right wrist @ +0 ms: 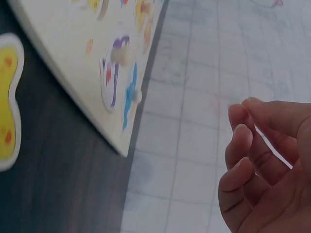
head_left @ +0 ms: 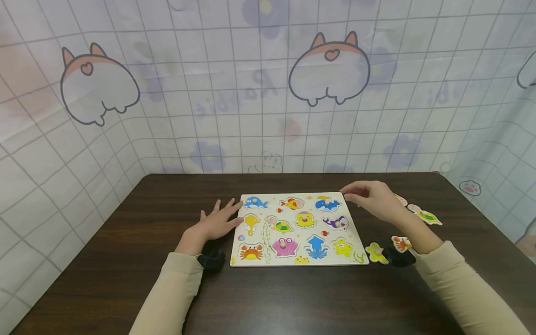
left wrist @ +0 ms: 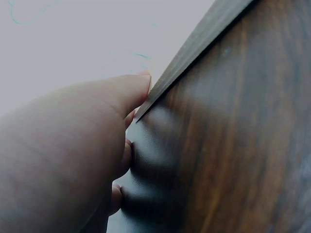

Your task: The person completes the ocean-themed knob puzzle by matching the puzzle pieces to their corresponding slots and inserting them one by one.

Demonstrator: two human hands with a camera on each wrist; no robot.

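A white puzzle board (head_left: 310,235) with painted sea animals lies on the dark table. My left hand (head_left: 215,223) rests at its left edge, fingers spread, with the thumb (left wrist: 131,92) right at the board's side in the left wrist view. Above the board's far right corner, my right hand (head_left: 374,200) hangs with loosely bent fingers. Thumb and index fingertips (right wrist: 245,104) come together in the right wrist view, and nothing shows between them. Nearby on the board are a blue whale piece (head_left: 328,204) and a purple whale piece (head_left: 337,223), both with knobs.
Right of the board lie a yellow starfish piece (head_left: 377,253), an orange piece (head_left: 401,244), a turtle piece (head_left: 427,216) and a pinkish piece (head_left: 399,199) partly behind the right hand. A patterned curtain (head_left: 234,93) hangs behind the table (head_left: 289,298).
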